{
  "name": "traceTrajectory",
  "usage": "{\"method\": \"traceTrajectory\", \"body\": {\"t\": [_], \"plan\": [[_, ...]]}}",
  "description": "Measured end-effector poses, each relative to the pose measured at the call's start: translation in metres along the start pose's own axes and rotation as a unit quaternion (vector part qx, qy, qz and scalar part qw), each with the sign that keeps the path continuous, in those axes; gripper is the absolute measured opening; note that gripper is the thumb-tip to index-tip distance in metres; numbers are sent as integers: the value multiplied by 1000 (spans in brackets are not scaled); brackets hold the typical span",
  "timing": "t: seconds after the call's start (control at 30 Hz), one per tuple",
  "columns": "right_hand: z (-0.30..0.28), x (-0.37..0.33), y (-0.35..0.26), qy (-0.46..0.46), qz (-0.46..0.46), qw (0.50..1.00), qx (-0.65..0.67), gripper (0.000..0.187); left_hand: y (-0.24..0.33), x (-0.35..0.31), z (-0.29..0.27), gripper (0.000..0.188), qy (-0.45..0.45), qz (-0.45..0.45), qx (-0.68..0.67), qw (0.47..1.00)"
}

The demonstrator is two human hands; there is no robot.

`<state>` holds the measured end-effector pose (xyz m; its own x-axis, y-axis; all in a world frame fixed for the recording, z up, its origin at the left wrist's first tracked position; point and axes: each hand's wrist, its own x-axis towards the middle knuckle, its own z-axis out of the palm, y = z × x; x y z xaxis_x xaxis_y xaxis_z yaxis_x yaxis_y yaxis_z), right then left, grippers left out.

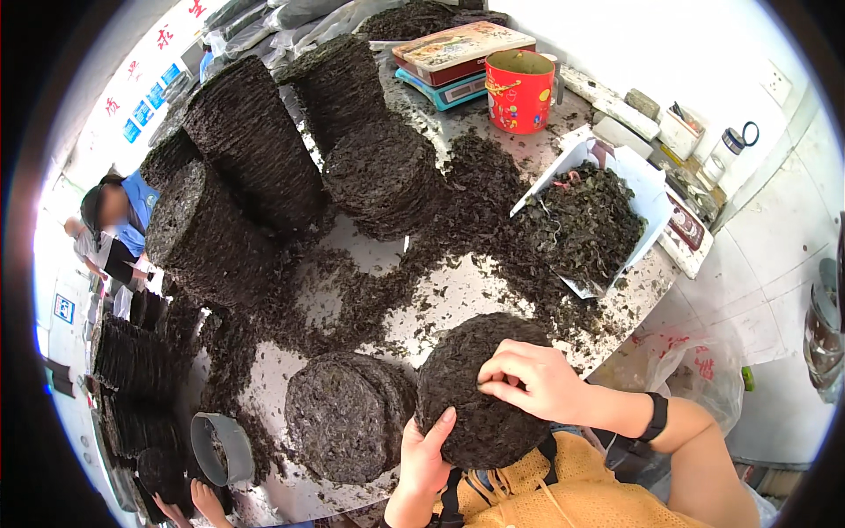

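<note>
A round, dark dried seaweed cake (466, 422) is tilted up in front of my body. My left hand (425, 459) grips its lower left edge, thumb on the face and the other fingers behind. Against the middle of that face, my right hand (539, 380) is closed in a pinch; whatever lies between the fingertips is too small to make out. Just left of the held cake sits a short stack of similar seaweed cakes (339, 418) on the table (458, 286).
Tall seaweed stacks (251, 145) stand far left, amid loose flakes. A white box (647, 189) of seaweed scraps, a red bucket (519, 92) and a scale (449, 91) are at the back right. Near a grey ring (222, 449), another person's hands (208, 503) hold a cake.
</note>
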<state>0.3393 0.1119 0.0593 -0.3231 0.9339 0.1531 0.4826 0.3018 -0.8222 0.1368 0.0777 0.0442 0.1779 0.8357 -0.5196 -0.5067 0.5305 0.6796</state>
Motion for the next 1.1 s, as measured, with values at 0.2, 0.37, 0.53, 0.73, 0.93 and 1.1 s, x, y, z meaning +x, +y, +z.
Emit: {"method": "traceTrajectory", "body": {"t": [0.2, 0.37, 0.53, 0.73, 0.93, 1.1], "plan": [[-50, 17, 68, 315, 152, 824, 445, 23, 7, -3, -6, 32, 33, -21, -39, 998], [-47, 6, 32, 165, 160, 927, 295, 16, -5, 4, -6, 32, 13, -19, -45, 999], [12, 14, -26, -19, -165, 984, -70, 9, -24, 11, -8, 20, -60, 33, 0, 998], [-3, 30, -15, -8, -88, 993, 79, 5, -13, 8, -3, 19, 6, -13, -34, 999], [-62, 3, 79, 322, 264, 744, 523, 48, 3, 4, -8, 36, 59, -34, -125, 990], [-14, -45, 55, 51, 410, 771, 485, 54, 6, 14, -6, 54, 37, -21, -133, 990]]}}
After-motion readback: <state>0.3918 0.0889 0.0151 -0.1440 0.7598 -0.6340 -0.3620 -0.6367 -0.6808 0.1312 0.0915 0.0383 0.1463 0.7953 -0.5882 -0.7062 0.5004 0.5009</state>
